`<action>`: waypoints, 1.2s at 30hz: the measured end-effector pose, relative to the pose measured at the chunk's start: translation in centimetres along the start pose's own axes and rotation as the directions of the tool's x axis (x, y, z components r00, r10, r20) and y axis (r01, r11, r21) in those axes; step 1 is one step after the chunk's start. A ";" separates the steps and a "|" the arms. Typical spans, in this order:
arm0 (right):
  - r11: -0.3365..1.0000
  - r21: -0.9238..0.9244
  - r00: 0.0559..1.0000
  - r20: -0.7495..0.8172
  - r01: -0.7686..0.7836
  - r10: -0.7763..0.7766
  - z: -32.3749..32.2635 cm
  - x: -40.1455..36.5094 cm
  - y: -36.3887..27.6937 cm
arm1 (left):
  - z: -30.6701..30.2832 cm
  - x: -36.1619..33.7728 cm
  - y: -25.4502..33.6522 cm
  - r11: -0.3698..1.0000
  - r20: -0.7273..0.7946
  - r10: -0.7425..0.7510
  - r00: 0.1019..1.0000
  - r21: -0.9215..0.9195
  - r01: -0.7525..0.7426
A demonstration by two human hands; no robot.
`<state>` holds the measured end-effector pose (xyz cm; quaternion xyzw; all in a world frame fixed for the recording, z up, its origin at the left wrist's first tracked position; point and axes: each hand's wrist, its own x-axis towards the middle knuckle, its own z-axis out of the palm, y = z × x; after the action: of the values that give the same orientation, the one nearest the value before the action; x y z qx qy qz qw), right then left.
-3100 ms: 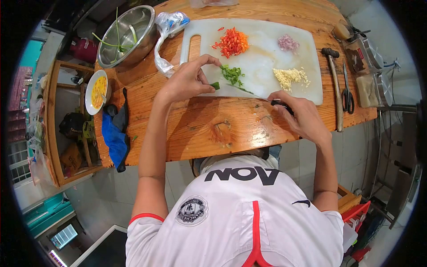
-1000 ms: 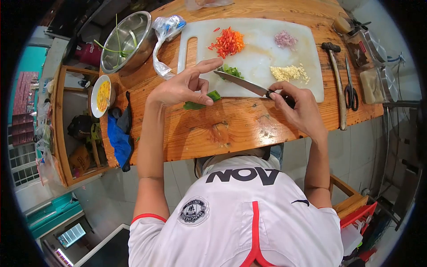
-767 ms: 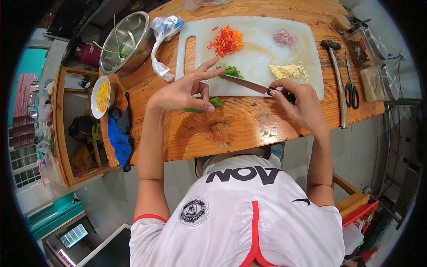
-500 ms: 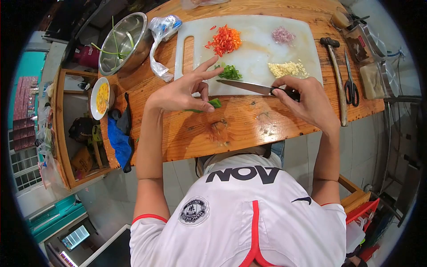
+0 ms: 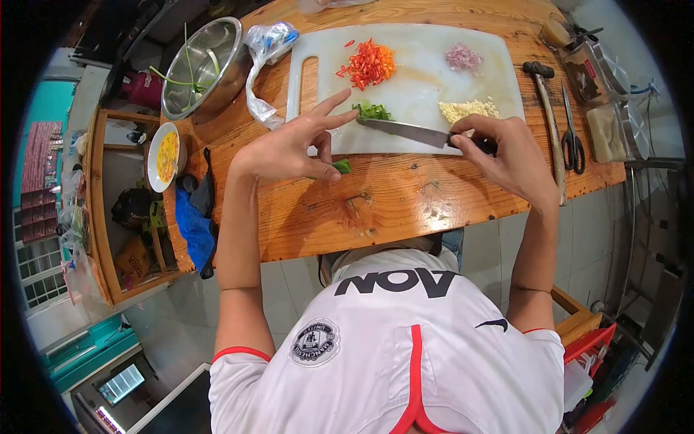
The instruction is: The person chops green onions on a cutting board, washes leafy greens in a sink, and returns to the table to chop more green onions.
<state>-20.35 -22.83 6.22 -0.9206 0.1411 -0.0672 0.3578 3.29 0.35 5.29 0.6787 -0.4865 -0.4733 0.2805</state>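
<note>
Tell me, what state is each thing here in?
left hand, pinching a green piece
right hand, gripping the knife
red chilli, chopped, piled
garlic, minced
scissors, shut
steel bowl, upright, holding green stalks

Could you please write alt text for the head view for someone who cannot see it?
The right hand holds a knife with its blade over a white cutting board, by a chopped green pile; the left hand pinches a green vegetable piece over the wooden table.
</note>
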 end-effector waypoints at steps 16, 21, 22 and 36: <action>0.873 0.484 0.997 -0.014 -0.059 0.075 7.8 -3.3 -0.7 | 1.3 1.9 -3.4 0.971 -0.457 -0.237 0.858 -0.096 0.217; 0.950 0.258 0.980 -0.140 0.174 -0.141 11.0 -3.5 -0.9 | 2.1 1.7 -3.5 0.961 -0.571 0.031 0.820 0.242 0.133; 0.963 0.243 0.991 -0.091 0.115 -0.095 11.1 -3.7 -1.1 | 2.2 1.6 -3.4 0.940 -0.579 0.098 0.810 0.321 0.115; 0.992 0.121 1.000 -0.021 0.023 -0.020 11.1 -3.4 -3.2 | 5.9 1.6 -2.3 0.848 -0.752 0.137 0.644 0.425 0.316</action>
<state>-20.43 -12.46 0.14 -0.8979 0.1303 -0.0887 0.4111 -1.09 0.18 0.39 0.8864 -0.3967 -0.0085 0.2383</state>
